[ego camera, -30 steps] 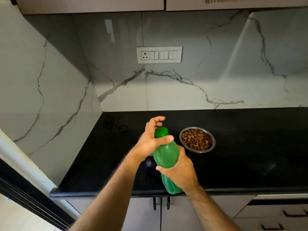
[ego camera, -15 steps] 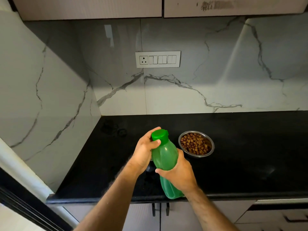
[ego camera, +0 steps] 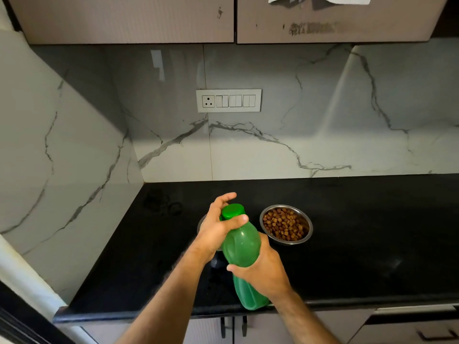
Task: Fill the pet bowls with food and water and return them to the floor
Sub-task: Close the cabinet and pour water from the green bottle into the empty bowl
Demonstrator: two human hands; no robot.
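My left hand (ego camera: 218, 229) has re-gripped the cap (ego camera: 233, 211) for another twist while my right hand (ego camera: 263, 269) grasps the green bottle (ego camera: 242, 247) over the counter (ego camera: 372, 232), beside the filled food bowl (ego camera: 286, 224), so water comes next.

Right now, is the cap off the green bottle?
No, the green cap sits on the green bottle, with the left hand curled round it and the right hand gripping the body.

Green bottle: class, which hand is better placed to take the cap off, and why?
Left. The left hand already sits at the cap, thumb across the neck, while the right hand grips the green bottle.
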